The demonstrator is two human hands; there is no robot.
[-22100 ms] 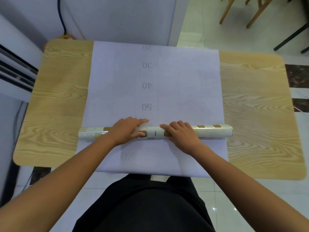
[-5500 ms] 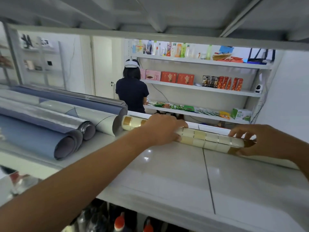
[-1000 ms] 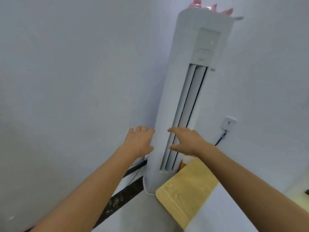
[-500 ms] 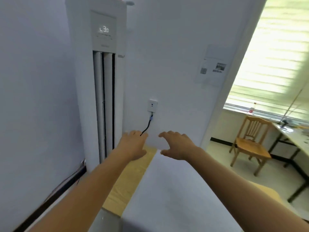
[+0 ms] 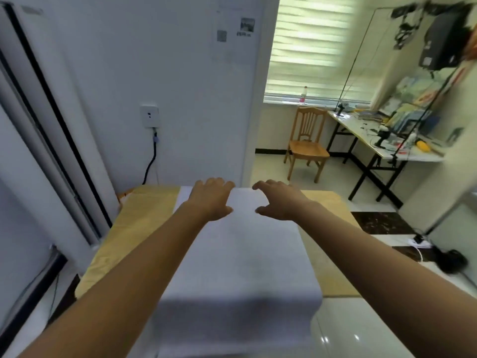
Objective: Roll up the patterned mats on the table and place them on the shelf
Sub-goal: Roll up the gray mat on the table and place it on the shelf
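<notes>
Both hands reach over the far end of the white mat [image 5: 240,267], which lies flat down the middle of the frame on the wooden bench [image 5: 139,228]. The left hand [image 5: 210,200] and right hand [image 5: 280,201] have fingers spread wide, holding nothing. If the far edge is caught unevenly, the roll may start crooked and come out cone-shaped. The overhanging near end could drag the mat off the bench.

table [image 5: 144,226]: pale wood grain | sheet [image 5: 237,267]: matt white | floor [image 5: 361,329]: glossy tile

Bright window [image 5: 307,47] backlight; edges motion-blurred and wide-angle bent.
</notes>
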